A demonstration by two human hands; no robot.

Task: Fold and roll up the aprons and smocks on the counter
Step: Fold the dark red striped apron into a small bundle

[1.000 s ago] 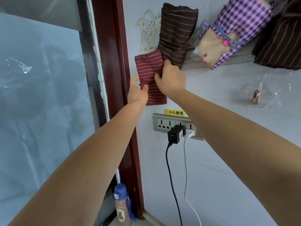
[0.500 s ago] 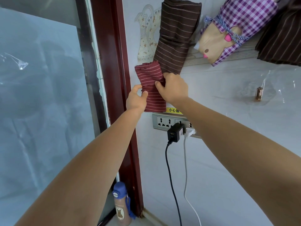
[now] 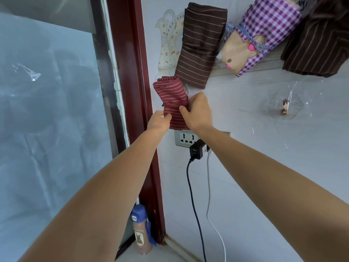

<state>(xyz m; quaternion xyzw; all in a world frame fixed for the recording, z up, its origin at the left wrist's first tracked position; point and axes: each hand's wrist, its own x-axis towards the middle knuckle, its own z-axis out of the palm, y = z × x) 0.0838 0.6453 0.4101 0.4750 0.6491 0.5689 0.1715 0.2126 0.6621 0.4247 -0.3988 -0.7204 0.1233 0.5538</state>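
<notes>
A rolled red apron with thin white stripes [image 3: 171,98] is held upright against the white wall. My left hand [image 3: 158,123] pinches its lower left edge. My right hand [image 3: 198,112] grips its right side, thumb across the cloth. Just above hangs a rolled brown striped apron [image 3: 200,46]. Right of that are a purple checked smock with a bear face [image 3: 258,35] and another brown striped apron [image 3: 319,40] at the top right edge.
A wall socket strip [image 3: 186,138] sits just below my hands, with a black charger [image 3: 197,150] and black and white cables hanging down. A dark red door frame [image 3: 132,91] and glass pane stand left. A blue-capped bottle [image 3: 140,229] stands on the floor. A metal hook [image 3: 284,108] is on the wall.
The red roll and both hands have come down and away from the brown roll, which it overlapped before. The view has tilted so the socket sits nearer my hands.
</notes>
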